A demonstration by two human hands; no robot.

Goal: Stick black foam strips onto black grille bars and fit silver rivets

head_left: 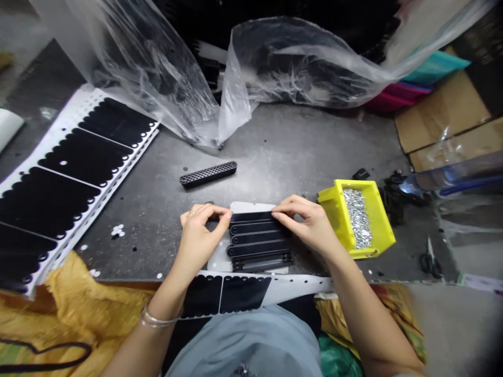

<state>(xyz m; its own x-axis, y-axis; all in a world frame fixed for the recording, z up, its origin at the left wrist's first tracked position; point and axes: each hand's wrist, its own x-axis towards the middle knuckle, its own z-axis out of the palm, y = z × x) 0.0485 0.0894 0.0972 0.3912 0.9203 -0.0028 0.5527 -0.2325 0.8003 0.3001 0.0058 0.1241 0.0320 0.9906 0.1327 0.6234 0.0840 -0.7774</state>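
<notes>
A flat black strip (pixel 252 215) with rounded ends lies at the far end of a row of similar black bars (pixel 257 239). My left hand (pixel 204 225) pinches the strip's left end between thumb and fingertips. At its right end, my right hand (pixel 304 217) grips it the same way. Under the row shows a pale plate (pixel 218 262), mostly covered. The nearest bar (pixel 261 263) looks different on top, with an open, frame-like face. Beyond my hands, a separate black bar (pixel 208 174) with a lattice face rests on the table.
To the right stands a yellow bin (pixel 377 220) full of small shiny metal pieces (pixel 357 217). Scissors (pixel 430 259) lie farther right. Black sheets on white backing (pixel 74 152) cover the left side. Clear plastic film (pixel 236 99) hangs over the back; cardboard boxes (pixel 444 110) stand at back right.
</notes>
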